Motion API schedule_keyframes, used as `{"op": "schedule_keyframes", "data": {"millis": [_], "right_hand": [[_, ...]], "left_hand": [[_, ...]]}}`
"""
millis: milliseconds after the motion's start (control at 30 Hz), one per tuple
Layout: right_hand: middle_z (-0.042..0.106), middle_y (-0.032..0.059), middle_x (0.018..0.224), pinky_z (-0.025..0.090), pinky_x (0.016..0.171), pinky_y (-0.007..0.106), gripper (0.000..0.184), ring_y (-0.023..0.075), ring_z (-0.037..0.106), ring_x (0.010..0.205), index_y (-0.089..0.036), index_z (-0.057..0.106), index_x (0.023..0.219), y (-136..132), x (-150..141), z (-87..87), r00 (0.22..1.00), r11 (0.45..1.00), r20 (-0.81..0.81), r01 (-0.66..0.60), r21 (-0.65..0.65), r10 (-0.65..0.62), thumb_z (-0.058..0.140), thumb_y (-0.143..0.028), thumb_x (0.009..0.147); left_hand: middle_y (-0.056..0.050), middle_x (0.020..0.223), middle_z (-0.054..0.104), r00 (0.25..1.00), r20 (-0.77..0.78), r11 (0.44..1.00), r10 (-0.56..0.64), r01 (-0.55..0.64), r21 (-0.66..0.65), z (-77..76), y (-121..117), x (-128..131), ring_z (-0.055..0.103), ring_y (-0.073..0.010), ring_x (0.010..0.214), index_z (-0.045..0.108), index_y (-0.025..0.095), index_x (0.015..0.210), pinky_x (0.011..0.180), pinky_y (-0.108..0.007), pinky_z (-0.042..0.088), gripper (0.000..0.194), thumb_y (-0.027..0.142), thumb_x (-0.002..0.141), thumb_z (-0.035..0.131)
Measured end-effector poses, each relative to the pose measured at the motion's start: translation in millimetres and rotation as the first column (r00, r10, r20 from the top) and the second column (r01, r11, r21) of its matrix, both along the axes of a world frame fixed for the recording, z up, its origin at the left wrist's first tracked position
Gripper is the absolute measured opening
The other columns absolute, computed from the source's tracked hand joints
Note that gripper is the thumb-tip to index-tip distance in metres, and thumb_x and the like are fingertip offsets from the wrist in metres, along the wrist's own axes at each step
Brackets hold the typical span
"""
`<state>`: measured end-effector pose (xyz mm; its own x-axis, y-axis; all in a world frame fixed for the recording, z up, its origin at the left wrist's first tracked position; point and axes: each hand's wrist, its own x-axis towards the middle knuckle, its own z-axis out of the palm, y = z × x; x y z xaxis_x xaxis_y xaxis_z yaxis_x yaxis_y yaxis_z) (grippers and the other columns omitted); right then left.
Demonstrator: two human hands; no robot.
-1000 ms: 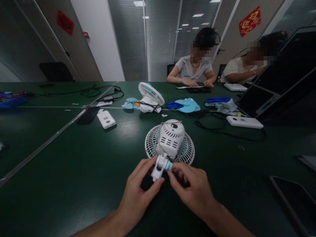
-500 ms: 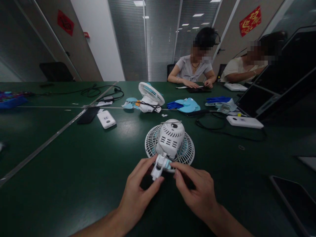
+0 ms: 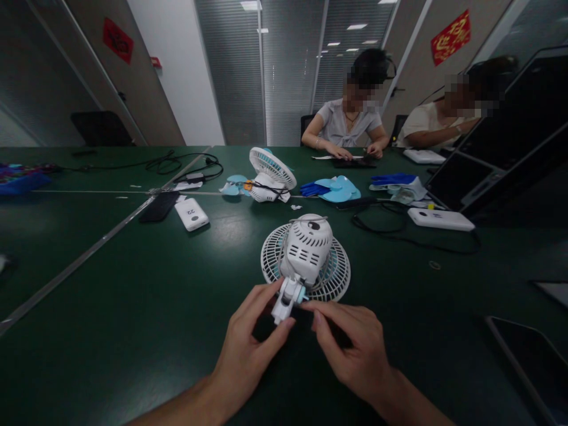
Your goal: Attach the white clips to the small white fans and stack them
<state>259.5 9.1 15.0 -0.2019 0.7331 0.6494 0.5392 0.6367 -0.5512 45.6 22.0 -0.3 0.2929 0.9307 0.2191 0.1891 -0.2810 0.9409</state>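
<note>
A small white fan [image 3: 306,244] rests face down on the green table, its round guard [image 3: 341,272] underneath and its grey cord wrapped about the motor housing. From its near end a white clip-like bracket [image 3: 284,303] points toward me. My left hand [image 3: 244,340] grips this bracket between thumb and fingers. On the bracket's right side sits a light blue wing knob [image 3: 302,294]. The index fingertip of my right hand [image 3: 355,340] is at the knob's lower edge, its thumb held apart and the other fingers curled.
Further back lie another white fan [image 3: 268,183], light blue fan blades [image 3: 339,189], gloves [image 3: 402,186] and white power banks [image 3: 191,214]. A black phone-like slab [image 3: 528,361] is at the right. Black cables cross the table. Two people sit across, beside a large black case [image 3: 497,136].
The light blue knob has turned, and my right index fingertip has slipped down from its side to its lower edge. The fan and my left hand stay in place.
</note>
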Motion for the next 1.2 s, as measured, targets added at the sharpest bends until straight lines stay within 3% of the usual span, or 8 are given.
{"op": "schedule_keyframes", "data": {"millis": [333, 533, 667, 733, 867, 1100, 1200], "right_hand": [[0.076, 0.0002, 0.074, 0.059, 0.061, 0.023, 0.025, 0.0134, 0.074, 0.060, -0.017, 0.076, 0.115, 5, 2, -0.4, 0.998, 0.998, -0.039, 0.058, -0.022, -0.059, 0.058, -0.011, 0.099], [0.078, 0.0009, 0.078, 0.056, 0.057, 0.024, 0.022, 0.0137, 0.072, 0.058, -0.018, 0.077, 0.110, 5, -1, -10.6, 1.000, 0.994, -0.025, 0.016, -0.112, -0.019, 0.059, -0.013, 0.099], [0.083, 0.0038, 0.095, 0.061, 0.070, 0.026, 0.027, 0.0153, 0.078, 0.071, -0.018, 0.075, 0.119, 0, -3, -8.3, 0.998, 0.996, -0.033, -0.062, -0.057, 0.060, 0.058, -0.010, 0.099], [0.084, 0.0055, 0.102, 0.062, 0.074, 0.026, 0.030, 0.0157, 0.080, 0.077, -0.017, 0.074, 0.123, -2, -3, -5.1, 0.997, 0.997, -0.040, -0.071, -0.015, 0.070, 0.057, -0.009, 0.100], [0.084, 0.0064, 0.098, 0.062, 0.072, 0.025, 0.031, 0.0151, 0.079, 0.073, -0.015, 0.073, 0.127, -1, -1, -3.7, 0.998, 1.000, -0.052, -0.024, 0.007, 0.024, 0.055, -0.010, 0.102], [0.084, 0.0093, 0.097, 0.064, 0.070, 0.028, 0.034, 0.0193, 0.080, 0.074, -0.013, 0.074, 0.128, 6, 7, -15.3, 0.994, 0.983, -0.047, 0.095, -0.155, -0.103, 0.053, -0.018, 0.103], [0.084, 0.0099, 0.100, 0.064, 0.072, 0.028, 0.034, 0.0199, 0.080, 0.077, -0.014, 0.075, 0.127, 6, 8, -15.7, 0.995, 0.982, -0.045, 0.085, -0.169, -0.094, 0.052, -0.018, 0.103]], "left_hand": [[-0.004, 0.141, 0.059, 1.000, -0.007, 1.000, 0.003, -0.003, 0.004, -1.8, 1, 1, 0.061, -0.0224, 0.127, 0.055, 0.039, 0.147, 0.110, -0.041, 0.052, 0.050, 0.029, 0.100, 0.068], [-0.004, 0.147, 0.055, 0.992, -0.124, 0.993, 0.017, -0.002, 0.117, -0.3, 6, 3, 0.060, -0.0225, 0.129, 0.043, 0.041, 0.153, 0.114, -0.045, 0.053, 0.059, 0.023, 0.100, 0.063], [-0.005, 0.153, 0.050, 0.965, -0.255, 0.964, -0.051, 0.115, 0.242, 5.0, 12, 3, 0.057, -0.0237, 0.137, 0.035, 0.043, 0.157, 0.119, -0.048, 0.051, 0.065, 0.018, 0.101, 0.057], [-0.006, 0.155, 0.047, 0.947, -0.316, 0.951, -0.062, 0.152, 0.269, 7.7, 12, 3, 0.056, -0.0242, 0.138, 0.037, 0.042, 0.157, 0.117, -0.047, 0.054, 0.064, 0.017, 0.101, 0.056], [-0.006, 0.155, 0.044, 0.915, -0.401, 0.958, -0.053, 0.160, 0.239, 13.8, 10, 5, 0.063, -0.0226, 0.130, 0.041, 0.044, 0.154, 0.109, -0.044, 0.060, 0.060, 0.017, 0.101, 0.055], [-0.006, 0.141, 0.053, 0.870, -0.493, 0.957, 0.018, 0.128, 0.261, 30.8, 14, 20, 0.070, -0.0238, 0.114, 0.052, 0.039, 0.144, 0.096, -0.048, 0.065, 0.041, 0.028, 0.105, 0.054], [-0.006, 0.138, 0.054, 0.837, -0.546, 0.952, 0.022, 0.149, 0.266, 33.5, 14, 27, 0.070, -0.0254, 0.112, 0.053, 0.038, 0.142, 0.095, -0.050, 0.065, 0.040, 0.031, 0.103, 0.058]]}}
